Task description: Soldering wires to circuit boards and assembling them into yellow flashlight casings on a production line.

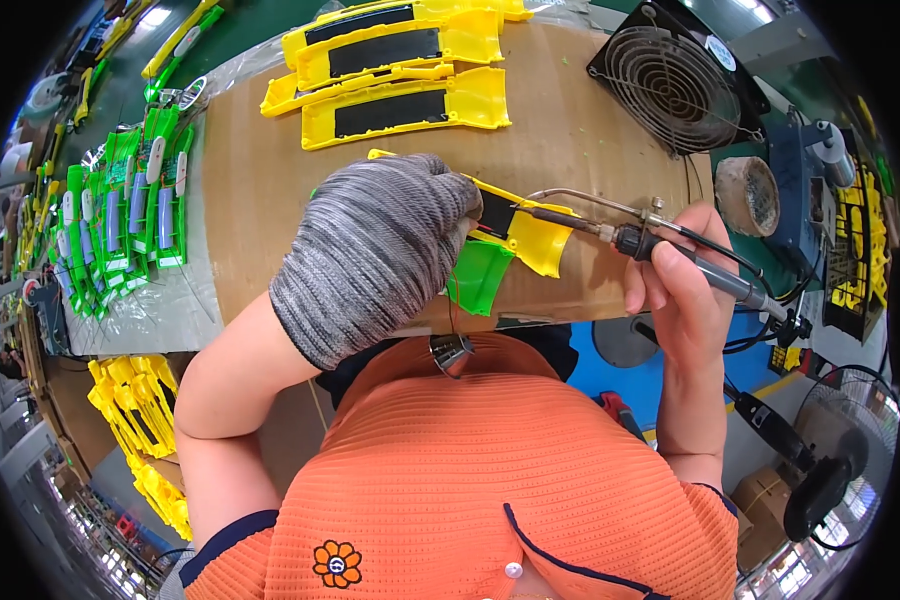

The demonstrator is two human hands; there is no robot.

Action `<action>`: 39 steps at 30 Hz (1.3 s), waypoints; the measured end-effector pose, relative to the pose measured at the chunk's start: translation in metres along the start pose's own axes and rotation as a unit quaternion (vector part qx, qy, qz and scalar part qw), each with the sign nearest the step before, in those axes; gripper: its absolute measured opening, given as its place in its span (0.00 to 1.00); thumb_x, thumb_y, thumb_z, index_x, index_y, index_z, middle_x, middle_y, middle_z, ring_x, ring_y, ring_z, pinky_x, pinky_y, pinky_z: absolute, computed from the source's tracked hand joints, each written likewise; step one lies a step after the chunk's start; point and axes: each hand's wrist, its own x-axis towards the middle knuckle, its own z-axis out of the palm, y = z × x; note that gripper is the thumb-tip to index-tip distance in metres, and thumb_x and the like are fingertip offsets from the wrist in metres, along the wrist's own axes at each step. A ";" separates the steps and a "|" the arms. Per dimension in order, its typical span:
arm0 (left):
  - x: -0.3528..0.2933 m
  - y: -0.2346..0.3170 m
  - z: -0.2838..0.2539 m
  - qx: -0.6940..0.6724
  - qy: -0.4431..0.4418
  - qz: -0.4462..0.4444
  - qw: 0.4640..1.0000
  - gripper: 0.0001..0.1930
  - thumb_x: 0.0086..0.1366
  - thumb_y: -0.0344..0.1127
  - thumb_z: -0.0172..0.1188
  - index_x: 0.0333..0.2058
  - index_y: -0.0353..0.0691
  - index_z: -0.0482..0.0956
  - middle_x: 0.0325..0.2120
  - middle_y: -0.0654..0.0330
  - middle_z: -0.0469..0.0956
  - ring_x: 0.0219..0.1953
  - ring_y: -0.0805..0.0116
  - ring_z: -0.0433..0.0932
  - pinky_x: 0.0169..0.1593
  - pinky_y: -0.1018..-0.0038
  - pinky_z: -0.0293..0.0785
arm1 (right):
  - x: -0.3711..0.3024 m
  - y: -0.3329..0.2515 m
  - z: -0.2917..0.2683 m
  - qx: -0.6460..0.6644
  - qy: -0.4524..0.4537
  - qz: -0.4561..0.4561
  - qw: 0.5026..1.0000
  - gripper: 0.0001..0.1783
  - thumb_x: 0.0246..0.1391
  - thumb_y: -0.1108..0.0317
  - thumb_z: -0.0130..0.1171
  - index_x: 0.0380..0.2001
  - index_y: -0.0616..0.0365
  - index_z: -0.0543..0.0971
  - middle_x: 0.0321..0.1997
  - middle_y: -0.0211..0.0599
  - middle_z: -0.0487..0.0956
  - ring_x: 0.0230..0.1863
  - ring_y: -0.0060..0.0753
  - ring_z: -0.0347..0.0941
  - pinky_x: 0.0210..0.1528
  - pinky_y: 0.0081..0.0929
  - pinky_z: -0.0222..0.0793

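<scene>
1. From where I stand, the left hand [375, 250], in a grey striped glove, is curled over the near work; its back hides the fingertips, so I cannot tell exactly what they pinch.
2. The right hand [690, 275] is bare and wrapped around the handle of a soldering iron [720, 277], thumb on top, with a thin metal tube [590, 196] running alongside toward the tip.
3. The yellow shell [545, 240] lies between the two hands, partly under the glove, its black panel [493, 212] just beyond the gloved knuckles. A green shell [482, 275] sits on its near side, just right of the left hand.
4. The iron's tip [540, 212] points left, over the panel's edge; whether it touches, I cannot tell.
5. To do this well, I'd brace the shell firmly with the left hand, fingers clear of the tip, since a slip there could burn glove or plastic.
6. I'd guide the iron at a low angle, with brief contact only at the joint, away from the yellow walls.
7. More yellow shells [475, 100] lie beyond the left hand, green assemblies [115, 210] to its left, and a fan [675, 85] beyond the right.
</scene>
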 end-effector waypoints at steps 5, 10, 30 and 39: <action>0.007 0.005 0.003 0.104 -0.052 0.010 0.993 0.06 0.61 0.34 0.62 0.34 0.39 0.83 0.28 0.53 0.78 0.35 0.51 0.79 0.41 0.60 0.75 | 0.007 -0.002 -0.006 -0.039 -0.051 0.009 0.998 0.09 0.56 0.77 0.59 0.33 0.61 0.67 0.20 0.37 0.77 0.17 0.20 0.71 0.19 0.16 0.61; 0.009 0.008 0.002 0.123 -0.083 0.008 0.989 0.07 0.61 0.34 0.62 0.34 0.40 0.83 0.28 0.54 0.78 0.35 0.51 0.79 0.41 0.59 0.75 | 0.011 -0.004 -0.007 -0.076 -0.080 0.048 0.993 0.10 0.55 0.77 0.62 0.33 0.62 0.69 0.23 0.37 0.79 0.21 0.20 0.76 0.21 0.14 0.63; 0.014 0.008 0.000 0.109 -0.097 0.008 0.989 0.07 0.60 0.36 0.62 0.33 0.41 0.84 0.27 0.54 0.78 0.35 0.53 0.80 0.40 0.60 0.76 | 0.014 -0.009 0.000 -0.145 -0.092 0.061 0.983 0.10 0.55 0.77 0.62 0.31 0.61 0.69 0.23 0.35 0.80 0.20 0.19 0.75 0.22 0.16 0.67; 0.019 0.025 -0.009 0.160 -0.114 -0.013 0.980 0.08 0.62 0.37 0.61 0.33 0.42 0.84 0.28 0.55 0.79 0.35 0.54 0.80 0.40 0.61 0.76 | -0.003 0.010 -0.003 0.090 -0.011 0.033 0.995 0.06 0.62 0.75 0.54 0.36 0.62 0.67 0.21 0.36 0.72 0.21 0.31 0.74 0.42 0.41 0.79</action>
